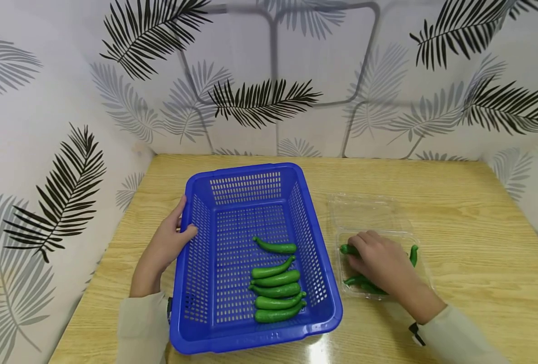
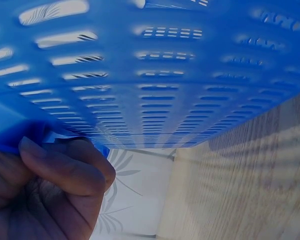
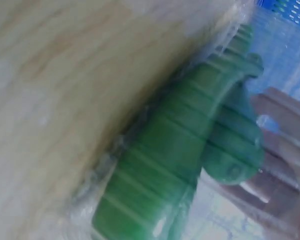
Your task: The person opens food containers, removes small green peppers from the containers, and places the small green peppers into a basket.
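My left hand (image 1: 165, 243) grips the left rim of a blue plastic basket (image 1: 182, 283), thumb over the edge and fingers outside. In the left wrist view that hand (image 2: 60, 185) pinches the rim beside the slotted wall (image 2: 155, 95). Several green chili peppers (image 1: 275, 279) lie in the basket's front right part. To the right, my right hand (image 1: 380, 258) reaches into a clear plastic box and holds a green chili pepper (image 1: 348, 249), its end showing past the fingers. More peppers (image 1: 371, 288) lie under and beside that hand; the right wrist view shows a pepper (image 3: 160, 150) through the ribbed wall.
The box's clear lid (image 1: 364, 215) is folded back behind it on the wooden table (image 1: 478, 242). A leaf-patterned cloth (image 1: 273, 126) hangs along the back and sides. The basket stands directly left of the box, a narrow strip of table between them.
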The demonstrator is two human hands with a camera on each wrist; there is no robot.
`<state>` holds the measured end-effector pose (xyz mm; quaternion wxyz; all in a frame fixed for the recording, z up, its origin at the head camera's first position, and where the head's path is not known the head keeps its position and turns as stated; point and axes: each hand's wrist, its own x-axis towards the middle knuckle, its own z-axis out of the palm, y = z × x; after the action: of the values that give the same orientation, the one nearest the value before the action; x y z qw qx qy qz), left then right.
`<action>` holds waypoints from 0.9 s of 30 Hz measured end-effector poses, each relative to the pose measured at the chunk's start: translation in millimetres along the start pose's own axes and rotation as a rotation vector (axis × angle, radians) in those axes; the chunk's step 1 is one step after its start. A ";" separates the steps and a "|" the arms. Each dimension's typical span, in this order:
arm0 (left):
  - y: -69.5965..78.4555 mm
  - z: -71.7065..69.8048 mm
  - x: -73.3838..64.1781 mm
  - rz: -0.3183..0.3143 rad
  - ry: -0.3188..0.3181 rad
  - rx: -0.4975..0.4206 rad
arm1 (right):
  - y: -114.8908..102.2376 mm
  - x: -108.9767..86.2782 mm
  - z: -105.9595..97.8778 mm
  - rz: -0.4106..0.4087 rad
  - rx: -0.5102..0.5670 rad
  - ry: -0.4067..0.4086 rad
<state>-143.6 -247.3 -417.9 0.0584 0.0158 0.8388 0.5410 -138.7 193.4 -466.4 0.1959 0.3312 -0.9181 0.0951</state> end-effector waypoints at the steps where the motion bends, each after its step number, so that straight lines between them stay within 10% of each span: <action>1: 0.1 0.0 0.0 0.000 0.000 0.000 | 1.0 0.3 -1.0 -0.006 0.006 0.020; 27: 0.0 0.4 0.8 -0.008 0.002 -0.002 | -10.7 25.4 -51.1 0.036 0.190 0.241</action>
<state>-144.3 -246.8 -418.1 0.0598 0.0120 0.8384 0.5416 -134.5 186.3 -409.0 0.2708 0.3178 -0.8806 0.2242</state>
